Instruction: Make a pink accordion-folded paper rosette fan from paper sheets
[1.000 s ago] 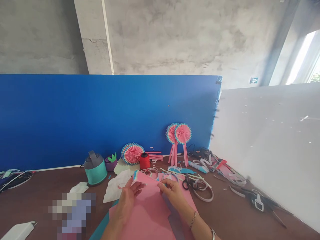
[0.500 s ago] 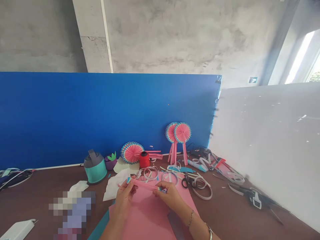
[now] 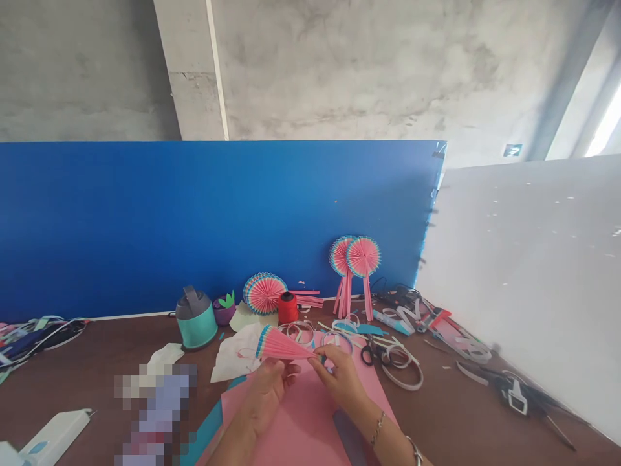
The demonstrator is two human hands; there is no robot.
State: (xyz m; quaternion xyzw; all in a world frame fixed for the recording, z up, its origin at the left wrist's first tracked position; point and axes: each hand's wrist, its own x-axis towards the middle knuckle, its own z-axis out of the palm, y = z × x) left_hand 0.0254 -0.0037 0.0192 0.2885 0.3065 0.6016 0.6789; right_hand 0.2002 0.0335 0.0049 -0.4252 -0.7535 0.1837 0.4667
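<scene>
On the worktop (image 3: 451,414) we count, left to right: one teal container (image 3: 196,329), grey-topped, contents hidden from us; one purple pot (image 3: 224,316) holding green leaf shapes (image 3: 226,301); our left hand (image 3: 268,388), fingers loosely curled just below the fan, whether gripping we cannot tell; one pleated pink fan (image 3: 282,345), blue-edged, above pink sheets (image 3: 303,421); our right hand (image 3: 337,374), pinching its narrow end. Beyond, one wall sign (image 3: 513,150), marking too small to read.

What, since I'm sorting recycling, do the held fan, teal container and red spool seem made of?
Held fan: matte paper, judging by its fine pleats. Teal container: probably plastic, satin, given its smooth, even colour. Red spool: perhaps thread, from its rounded body and dark top; finish unclear.
</scene>
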